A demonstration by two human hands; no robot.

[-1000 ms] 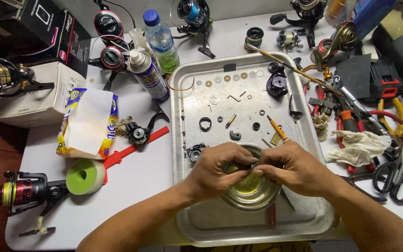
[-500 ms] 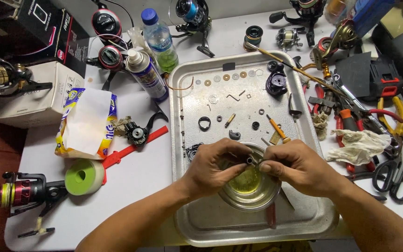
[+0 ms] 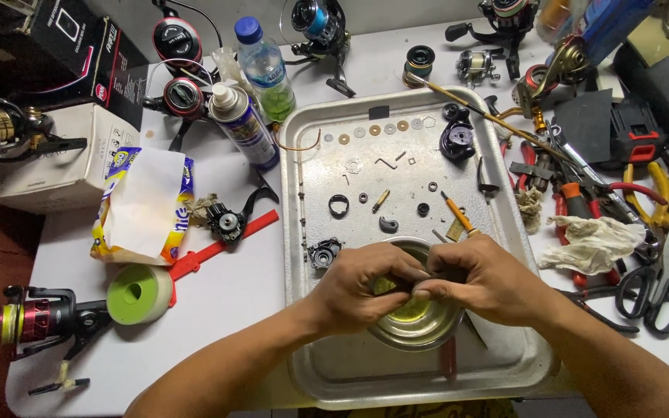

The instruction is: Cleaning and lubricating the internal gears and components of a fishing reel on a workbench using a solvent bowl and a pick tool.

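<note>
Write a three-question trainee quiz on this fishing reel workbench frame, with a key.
1. True or false: both hands, left hand and right hand, meet over the small metal bowl.
2. Where does the bowl sit? A) on the cardboard box B) in the metal tray C) on the floor
3. What colour is the cap of the plastic bottle?

Key: 1 true; 2 B; 3 blue.
</note>
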